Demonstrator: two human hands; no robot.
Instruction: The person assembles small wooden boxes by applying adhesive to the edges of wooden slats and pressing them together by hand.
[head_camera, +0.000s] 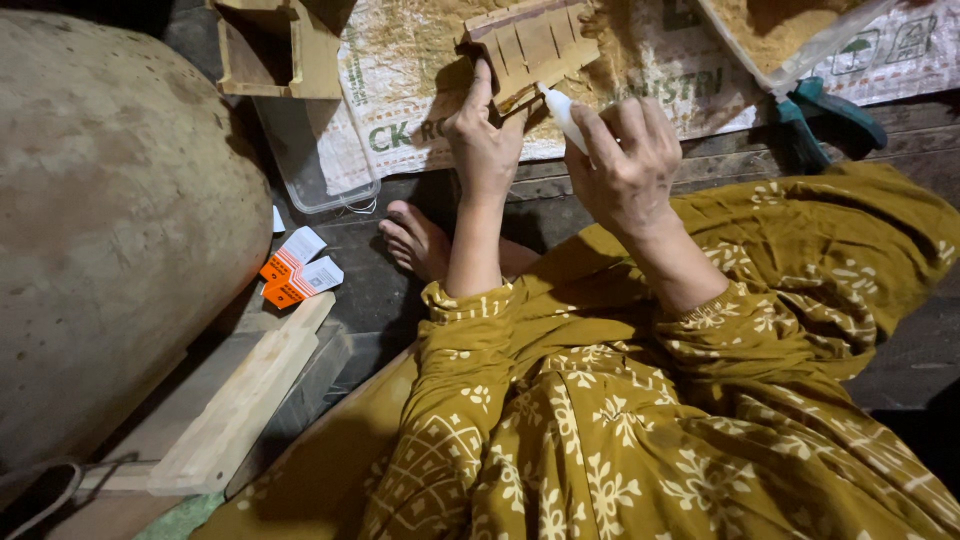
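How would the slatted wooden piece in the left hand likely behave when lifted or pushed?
The slatted wooden piece is probably stiff and light: the left hand props it alone. Its thin slats look fragile. Being flat-sided, it would likely slide, not roll.

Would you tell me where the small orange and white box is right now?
The orange and white box lies on the dark floor at left, beside the big round pot, left of the bare foot.

I see a small slatted wooden piece (530, 45), light brown, flat, with parallel ribs across its face. It's tilted, held up off the sawdust-covered woven sack, gripped from below at its lower left edge. A small white plastic squeeze bottle (562, 112) points nozzle-up and to the left, its tip touching the wooden piece's lower edge. The bottle's body is mostly hidden in the grip.
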